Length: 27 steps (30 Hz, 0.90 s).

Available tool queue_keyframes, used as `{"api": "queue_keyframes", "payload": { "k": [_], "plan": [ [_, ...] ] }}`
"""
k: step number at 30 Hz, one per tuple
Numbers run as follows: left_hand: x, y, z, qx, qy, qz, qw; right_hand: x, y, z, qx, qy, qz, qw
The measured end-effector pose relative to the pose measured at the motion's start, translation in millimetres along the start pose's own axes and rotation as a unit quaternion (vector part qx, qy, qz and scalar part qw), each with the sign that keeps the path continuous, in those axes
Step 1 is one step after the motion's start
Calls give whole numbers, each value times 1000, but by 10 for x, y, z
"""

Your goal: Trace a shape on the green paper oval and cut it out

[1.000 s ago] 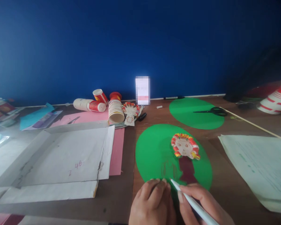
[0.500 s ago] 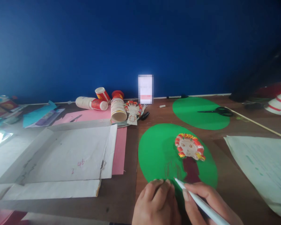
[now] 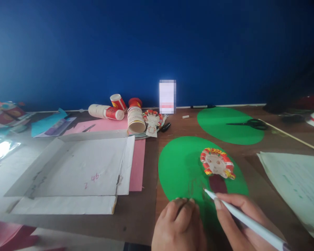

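Note:
A green oval of paper [image 3: 176,160] lies in front of me with a face cutout [image 3: 216,164] on it, ringed by red, white and yellow curls. Below the face is a dark maroon patch [image 3: 218,183]. Faint brown lines show on the green to its left. My right hand [image 3: 247,216] grips a white felt-tip pen [image 3: 240,213], its tip at the paper just left of the maroon patch. On the paper's near edge rests my left hand [image 3: 176,223], fingers curled and pressed together; whatever may be under them is hidden.
Behind lies another green oval [image 3: 214,118] with black scissors [image 3: 251,123] on it. A thin stick [image 3: 290,135] and a written sheet [image 3: 295,184] are at right. Left are a shallow cardboard tray [image 3: 75,164], pink paper [image 3: 137,170] and stacked paper cups [image 3: 136,120].
The pen tip has moved up and to the right across the green paper, with my right hand. My left hand stays on the near edge. The whole view has shifted slightly.

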State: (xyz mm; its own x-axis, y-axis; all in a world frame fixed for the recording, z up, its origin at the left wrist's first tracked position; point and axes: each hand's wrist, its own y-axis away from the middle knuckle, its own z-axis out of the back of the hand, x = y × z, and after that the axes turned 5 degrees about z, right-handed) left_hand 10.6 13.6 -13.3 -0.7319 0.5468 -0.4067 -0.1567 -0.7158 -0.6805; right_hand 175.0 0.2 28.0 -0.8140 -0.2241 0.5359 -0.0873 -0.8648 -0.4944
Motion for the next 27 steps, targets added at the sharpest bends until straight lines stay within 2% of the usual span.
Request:
{"api": "queue_keyframes", "payload": {
  "k": [5, 10, 14, 19, 27],
  "plan": [
    [4, -75, 68, 14, 3, -21, 1000, 46, -129, -54, -4, 3, 25, 1000],
    [2, -78, 60, 19, 6, -1, 1000, 44, -157, -139, -1, 12, 42, 999],
    [-35, -63, 24, -1, 12, 10, 1000, 28, -162, -178, 1, 32, 53, 998],
    [-115, -35, -45, -27, 14, 69, 997, 38, -165, -177, 2, 38, 50, 998],
    [-104, -35, -29, -22, 12, 58, 998, 56, -188, -173, 0, 54, 45, 998]
  ]
}}
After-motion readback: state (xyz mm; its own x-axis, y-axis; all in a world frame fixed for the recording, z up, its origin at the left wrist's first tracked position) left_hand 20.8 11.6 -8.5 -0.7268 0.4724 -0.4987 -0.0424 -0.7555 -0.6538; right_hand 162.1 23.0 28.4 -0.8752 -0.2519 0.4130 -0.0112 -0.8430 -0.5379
